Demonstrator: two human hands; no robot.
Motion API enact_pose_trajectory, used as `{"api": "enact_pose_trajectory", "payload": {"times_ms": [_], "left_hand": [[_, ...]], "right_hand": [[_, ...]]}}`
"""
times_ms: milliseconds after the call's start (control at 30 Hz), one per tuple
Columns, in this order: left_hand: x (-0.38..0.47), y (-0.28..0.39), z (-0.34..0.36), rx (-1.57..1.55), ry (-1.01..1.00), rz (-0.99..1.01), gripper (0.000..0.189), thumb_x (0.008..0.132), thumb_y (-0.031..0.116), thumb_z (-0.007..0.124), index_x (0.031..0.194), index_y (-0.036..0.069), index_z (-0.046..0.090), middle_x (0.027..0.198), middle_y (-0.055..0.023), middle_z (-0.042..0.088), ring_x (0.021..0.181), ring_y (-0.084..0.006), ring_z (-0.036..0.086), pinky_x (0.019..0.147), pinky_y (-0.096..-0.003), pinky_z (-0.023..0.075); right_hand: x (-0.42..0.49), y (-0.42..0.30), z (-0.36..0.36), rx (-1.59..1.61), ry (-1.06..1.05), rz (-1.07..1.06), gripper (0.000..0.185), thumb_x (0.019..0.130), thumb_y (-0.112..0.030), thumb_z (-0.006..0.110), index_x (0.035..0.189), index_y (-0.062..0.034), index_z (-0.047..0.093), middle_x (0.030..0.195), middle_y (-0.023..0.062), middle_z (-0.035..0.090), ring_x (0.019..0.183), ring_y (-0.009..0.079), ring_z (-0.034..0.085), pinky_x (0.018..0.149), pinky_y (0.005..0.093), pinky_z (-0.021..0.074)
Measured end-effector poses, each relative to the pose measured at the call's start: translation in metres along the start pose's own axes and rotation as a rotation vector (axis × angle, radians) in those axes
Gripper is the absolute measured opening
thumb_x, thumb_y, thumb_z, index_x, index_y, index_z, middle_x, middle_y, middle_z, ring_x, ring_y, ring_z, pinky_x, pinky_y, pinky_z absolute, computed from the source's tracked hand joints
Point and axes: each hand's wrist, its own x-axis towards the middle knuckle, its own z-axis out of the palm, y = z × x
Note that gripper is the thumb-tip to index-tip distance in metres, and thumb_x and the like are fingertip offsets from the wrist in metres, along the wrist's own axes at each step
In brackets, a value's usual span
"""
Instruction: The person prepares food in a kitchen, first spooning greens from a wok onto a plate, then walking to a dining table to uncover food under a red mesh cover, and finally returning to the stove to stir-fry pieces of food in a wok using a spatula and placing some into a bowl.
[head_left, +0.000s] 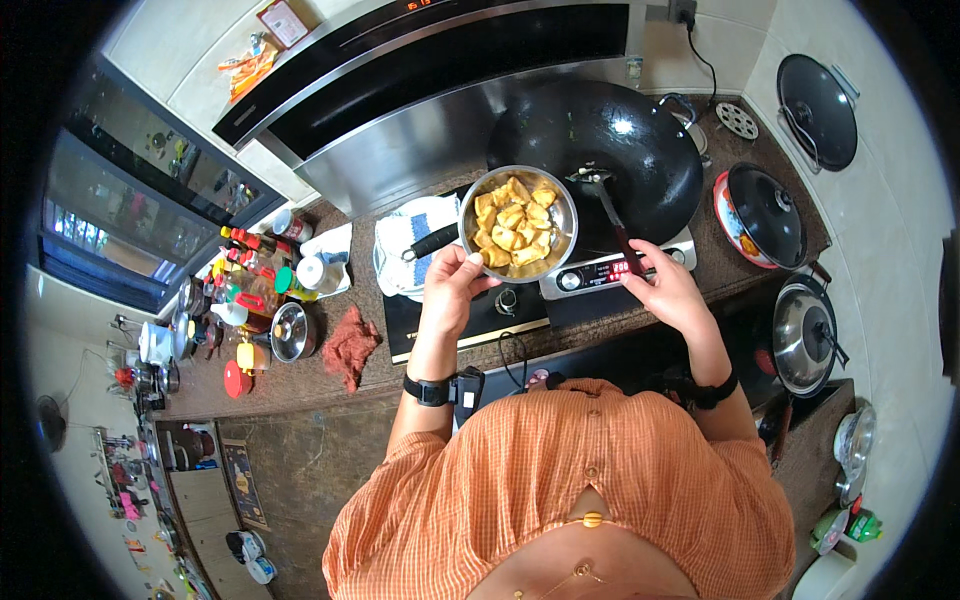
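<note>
My left hand (454, 283) grips the near rim of a round stainless steel bowl (567, 238), thumb over the edge. Yellow-brown chunks of food (511, 225), perhaps marinated meat, lie in its bottom. A large black wok (630, 142) stands behind and to the right, on a silver induction cooker (581, 276) with a lit red display. My right hand (667, 289) holds the dark red handle of a spatula (611, 206). The spatula's metal head rests inside the wok at its left side, with bits of food on it. The bowl overlaps the wok's left edge in view.
A black-handled pan (431, 244) is partly hidden by the bowl. Left of it lies a folded striped cloth (401, 259). Sauce bottles (259, 274) and a crumpled red cloth (350, 347) occupy the left counter. At right sits a lidded enamel pot (761, 217); a range hood (450, 82) hangs behind.
</note>
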Motion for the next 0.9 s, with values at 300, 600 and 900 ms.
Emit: {"api": "enact_pose_trajectory", "payload": {"times_ms": [300, 600, 900], "left_hand": [[-0.022, 0.023, -0.015, -0.026, 0.074, -0.022, 0.013, 0.09, 0.011, 0.056, 0.078, 0.01, 0.051, 0.077, 0.0007, 0.058, 0.069, -0.009, 0.058, 0.065, -0.028, 0.0555], [-0.037, 0.03, -0.038, -0.057, 0.138, -0.058, 0.01, 0.091, 0.01, 0.055, 0.081, 0.009, 0.052, 0.082, -0.0015, 0.061, 0.073, -0.0127, 0.062, 0.066, -0.0289, 0.0561], [-0.062, 0.038, -0.052, -0.063, 0.192, -0.054, 0.006, 0.09, 0.009, 0.055, 0.084, 0.008, 0.054, 0.084, -0.0026, 0.062, 0.075, -0.0138, 0.063, 0.065, -0.0303, 0.0563]], "right_hand": [[0.022, -0.012, -0.05, -0.424, 0.181, 0.051, 0.038, 0.081, -0.018, 0.052, 0.118, -0.0084, 0.053, 0.103, 0.0193, 0.061, 0.098, 0.036, 0.057, 0.086, 0.0425, 0.0446], [0.109, -0.027, -0.031, -0.714, 0.401, -0.162, 0.039, 0.084, -0.018, 0.053, 0.123, -0.0179, 0.052, 0.093, 0.0167, 0.061, 0.078, 0.035, 0.063, 0.069, 0.0449, 0.0516], [0.054, -0.053, -0.055, -0.683, 0.176, -0.252, 0.034, 0.084, -0.019, 0.053, 0.118, -0.0119, 0.058, 0.091, 0.0159, 0.062, 0.084, 0.0346, 0.061, 0.074, 0.0426, 0.0495]]}}
